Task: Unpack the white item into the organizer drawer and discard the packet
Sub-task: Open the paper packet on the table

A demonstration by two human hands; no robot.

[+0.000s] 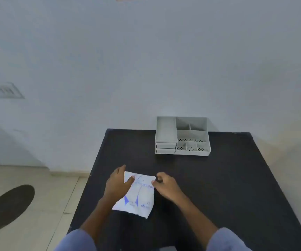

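Observation:
A flat white packet [138, 196] with blue print lies on the black table [218, 187], near its left front part. My left hand [118, 182] rests on the packet's left top corner, thumb on its face. At the packet's right top edge, my right hand [166, 184] pinches the paper with curled fingers. A grey organizer [182, 136] stands at the table's far edge, with two shut drawers at its left front and several open compartments on top. The white item inside the packet is hidden.
The table's left edge drops to a tiled floor with a dark round patch [6, 207]. A pale wall rises right behind the organizer. Bare black tabletop stretches to the right of my hands and between them and the organizer.

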